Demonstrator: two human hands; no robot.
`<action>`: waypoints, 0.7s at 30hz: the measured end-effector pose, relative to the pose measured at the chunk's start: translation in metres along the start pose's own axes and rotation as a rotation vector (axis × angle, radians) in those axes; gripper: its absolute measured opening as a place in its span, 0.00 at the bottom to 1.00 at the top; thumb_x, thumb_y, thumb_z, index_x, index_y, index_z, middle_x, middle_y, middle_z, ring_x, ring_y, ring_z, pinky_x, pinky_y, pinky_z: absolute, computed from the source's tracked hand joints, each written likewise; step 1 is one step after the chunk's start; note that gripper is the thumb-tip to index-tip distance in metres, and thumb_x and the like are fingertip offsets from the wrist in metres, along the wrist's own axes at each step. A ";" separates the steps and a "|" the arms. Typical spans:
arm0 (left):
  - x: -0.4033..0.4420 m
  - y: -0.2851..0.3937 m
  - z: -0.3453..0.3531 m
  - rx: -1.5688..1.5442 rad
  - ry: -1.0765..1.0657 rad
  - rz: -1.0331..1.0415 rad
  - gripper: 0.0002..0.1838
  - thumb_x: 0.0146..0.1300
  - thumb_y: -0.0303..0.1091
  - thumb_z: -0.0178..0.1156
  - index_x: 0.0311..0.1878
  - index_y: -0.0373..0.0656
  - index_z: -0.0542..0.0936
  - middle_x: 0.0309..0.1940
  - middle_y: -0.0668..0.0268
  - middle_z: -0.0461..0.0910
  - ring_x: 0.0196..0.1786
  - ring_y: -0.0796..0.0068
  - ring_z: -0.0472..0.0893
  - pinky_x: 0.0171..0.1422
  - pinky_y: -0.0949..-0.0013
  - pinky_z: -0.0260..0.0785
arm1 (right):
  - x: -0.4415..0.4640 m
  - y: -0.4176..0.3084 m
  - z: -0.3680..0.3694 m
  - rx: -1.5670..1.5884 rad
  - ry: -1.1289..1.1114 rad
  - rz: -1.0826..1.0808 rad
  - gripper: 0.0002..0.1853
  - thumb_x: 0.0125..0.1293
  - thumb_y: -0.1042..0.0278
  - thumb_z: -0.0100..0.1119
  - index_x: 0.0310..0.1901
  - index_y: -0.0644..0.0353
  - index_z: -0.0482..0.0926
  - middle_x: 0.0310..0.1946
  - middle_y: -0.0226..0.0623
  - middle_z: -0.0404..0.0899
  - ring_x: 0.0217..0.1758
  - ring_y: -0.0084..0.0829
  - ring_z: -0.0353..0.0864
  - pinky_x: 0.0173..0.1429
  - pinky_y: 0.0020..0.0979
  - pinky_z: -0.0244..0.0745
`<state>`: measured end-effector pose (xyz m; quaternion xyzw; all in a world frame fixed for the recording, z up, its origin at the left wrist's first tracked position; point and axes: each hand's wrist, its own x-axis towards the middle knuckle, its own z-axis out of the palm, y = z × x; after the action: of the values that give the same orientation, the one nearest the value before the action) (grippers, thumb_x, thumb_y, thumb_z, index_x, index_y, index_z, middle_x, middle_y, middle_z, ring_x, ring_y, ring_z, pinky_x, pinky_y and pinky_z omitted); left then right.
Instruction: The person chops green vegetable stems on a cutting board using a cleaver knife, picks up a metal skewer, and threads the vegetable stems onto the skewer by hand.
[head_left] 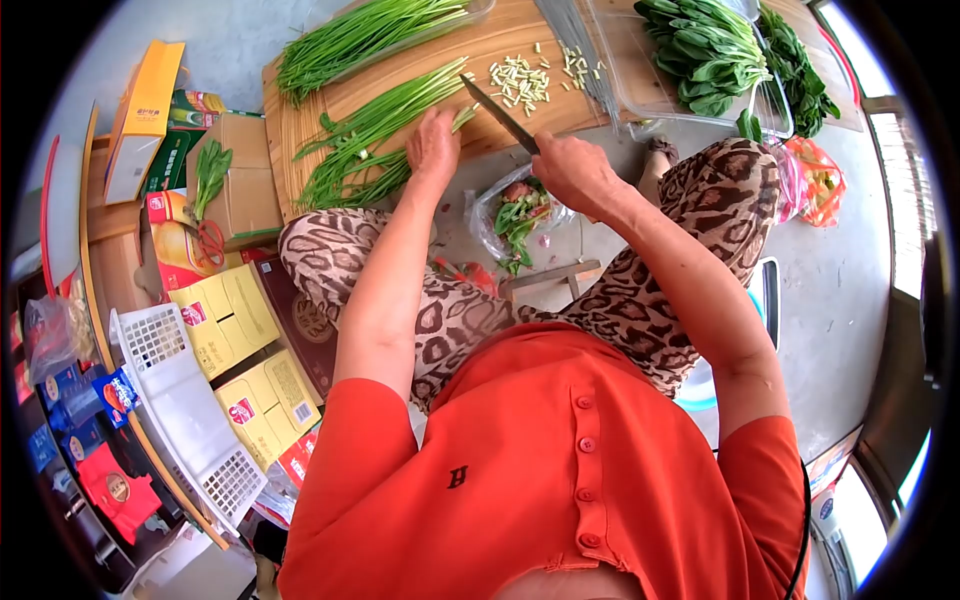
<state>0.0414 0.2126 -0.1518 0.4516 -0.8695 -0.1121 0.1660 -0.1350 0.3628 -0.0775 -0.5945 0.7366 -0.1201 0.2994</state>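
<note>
My right hand (580, 172) is wrapped round the handle of a knife (500, 115), whose blade points up and left over the wooden board (500, 42). On the board, my left hand (434, 148) presses on a bunch of long green stalks (385, 115), near their pale cut ends. The knife tip is just above those ends. Short cut pieces (520, 82) lie scattered right of the blade. A second bunch of long greens (365, 40) rests in a clear tray behind the first.
Leafy greens (705, 55) fill a clear container at the upper right. Below the board, a plastic-lined bin (520, 215) holds scraps. Yellow boxes (228, 318), a white basket (185, 400) and red scissors (210, 243) are at the left. An orange net bag (822, 180) sits right.
</note>
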 end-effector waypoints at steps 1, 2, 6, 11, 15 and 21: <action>0.000 0.000 0.000 0.000 -0.001 -0.001 0.15 0.52 0.25 0.64 0.45 0.49 0.80 0.42 0.56 0.77 0.46 0.47 0.79 0.48 0.50 0.71 | 0.000 -0.001 0.001 -0.023 -0.001 -0.006 0.13 0.67 0.61 0.48 0.40 0.65 0.69 0.28 0.56 0.80 0.38 0.59 0.79 0.44 0.53 0.72; 0.000 0.000 0.000 -0.008 0.015 0.006 0.15 0.52 0.25 0.65 0.45 0.48 0.79 0.42 0.56 0.77 0.46 0.46 0.79 0.48 0.50 0.71 | 0.000 -0.002 0.001 -0.023 -0.003 -0.006 0.13 0.67 0.61 0.48 0.40 0.65 0.69 0.28 0.56 0.80 0.38 0.59 0.79 0.44 0.53 0.72; -0.002 0.001 0.000 -0.018 0.020 0.003 0.15 0.52 0.25 0.64 0.45 0.48 0.79 0.42 0.56 0.76 0.46 0.46 0.78 0.48 0.50 0.71 | -0.003 -0.007 -0.001 -0.065 0.012 -0.034 0.11 0.66 0.64 0.48 0.39 0.66 0.71 0.29 0.56 0.81 0.38 0.56 0.81 0.44 0.51 0.74; -0.002 0.002 0.000 -0.017 0.024 -0.002 0.15 0.52 0.26 0.64 0.45 0.48 0.79 0.42 0.56 0.77 0.46 0.46 0.78 0.49 0.50 0.71 | -0.002 -0.008 0.000 -0.083 0.010 -0.040 0.11 0.64 0.65 0.50 0.38 0.67 0.74 0.30 0.56 0.82 0.39 0.55 0.82 0.45 0.49 0.75; -0.003 0.000 0.003 -0.010 0.024 0.001 0.15 0.53 0.27 0.65 0.46 0.47 0.80 0.44 0.58 0.78 0.47 0.48 0.78 0.49 0.52 0.71 | 0.000 -0.012 0.002 -0.116 0.000 -0.032 0.11 0.62 0.65 0.55 0.38 0.66 0.74 0.31 0.55 0.82 0.38 0.53 0.83 0.44 0.48 0.75; -0.003 0.002 0.004 0.104 -0.018 0.018 0.10 0.54 0.27 0.63 0.40 0.42 0.78 0.41 0.56 0.78 0.46 0.48 0.78 0.48 0.50 0.70 | 0.007 -0.014 0.007 -0.129 0.025 -0.025 0.10 0.60 0.68 0.57 0.38 0.66 0.76 0.31 0.54 0.83 0.39 0.52 0.84 0.44 0.47 0.76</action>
<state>0.0396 0.2170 -0.1555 0.4509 -0.8795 -0.0696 0.1355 -0.1204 0.3537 -0.0775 -0.6199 0.7391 -0.0836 0.2497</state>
